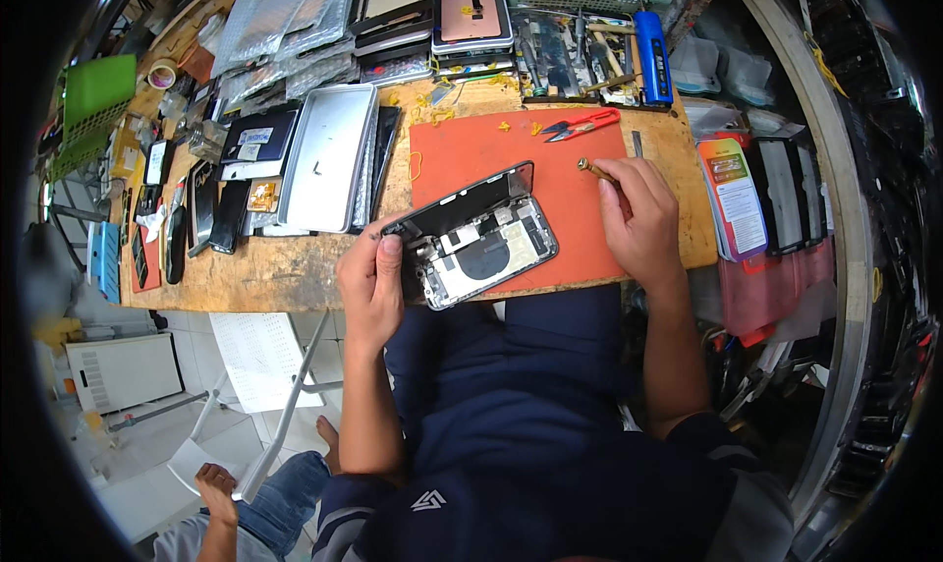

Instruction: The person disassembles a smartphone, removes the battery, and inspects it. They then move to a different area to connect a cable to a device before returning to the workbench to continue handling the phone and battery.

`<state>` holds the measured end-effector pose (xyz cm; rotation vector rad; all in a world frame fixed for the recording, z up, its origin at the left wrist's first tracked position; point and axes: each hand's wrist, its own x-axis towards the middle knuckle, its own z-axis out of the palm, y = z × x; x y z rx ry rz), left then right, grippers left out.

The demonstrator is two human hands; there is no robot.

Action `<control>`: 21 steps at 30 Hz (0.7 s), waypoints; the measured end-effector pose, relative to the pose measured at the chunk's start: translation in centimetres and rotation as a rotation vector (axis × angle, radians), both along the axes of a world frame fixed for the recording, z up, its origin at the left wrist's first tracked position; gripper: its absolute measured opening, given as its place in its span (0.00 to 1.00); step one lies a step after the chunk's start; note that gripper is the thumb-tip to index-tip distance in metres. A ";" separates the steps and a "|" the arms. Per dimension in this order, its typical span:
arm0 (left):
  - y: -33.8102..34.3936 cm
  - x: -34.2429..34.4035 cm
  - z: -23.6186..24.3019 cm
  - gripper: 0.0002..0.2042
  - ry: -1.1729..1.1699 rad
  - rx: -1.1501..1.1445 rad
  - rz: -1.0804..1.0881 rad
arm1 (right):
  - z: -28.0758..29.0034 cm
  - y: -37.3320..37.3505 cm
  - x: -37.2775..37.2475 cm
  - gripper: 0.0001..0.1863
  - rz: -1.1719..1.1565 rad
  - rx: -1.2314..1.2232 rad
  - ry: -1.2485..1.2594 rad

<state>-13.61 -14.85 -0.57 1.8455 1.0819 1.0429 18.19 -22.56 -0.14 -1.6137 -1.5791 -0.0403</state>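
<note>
My left hand grips the left end of an opened smartphone, thumb on top. Its dark screen is tilted up along the far long edge, so the inside parts show. The phone is at the front edge of an orange-red mat. To the right, my right hand pinches a small brass-coloured screwdriver above the mat, apart from the phone. The far end of the screwdriver is hidden by my fingers. Beyond it lie red-handled thread snips on the mat.
A pale metal tray and several phones lie left of the mat. Stacked tablets, bubble-wrap sleeves, a tool tray and a blue handheld tool line the back. Another person's hand rests by a white chair at lower left.
</note>
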 end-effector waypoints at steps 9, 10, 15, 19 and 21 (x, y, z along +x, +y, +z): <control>0.2 -0.2 -0.3 0.16 -0.046 0.026 -0.034 | -0.5 0.3 0.3 0.13 -0.012 -0.024 -0.060; 0.3 -0.3 -0.4 0.16 -0.047 0.037 -0.043 | -0.6 0.3 0.2 0.13 -0.012 -0.029 -0.056; 0.3 -0.2 -0.6 0.15 -0.106 0.075 -0.088 | -0.6 0.1 0.2 0.13 -0.011 -0.031 -0.057; 0.2 -0.1 0.3 0.17 -0.035 0.132 -0.200 | -0.4 -0.1 0.3 0.13 -0.011 -0.027 -0.057; 0.1 -0.1 1.4 0.21 0.062 0.174 -0.284 | -0.5 0.0 0.4 0.12 -0.012 -0.017 -0.031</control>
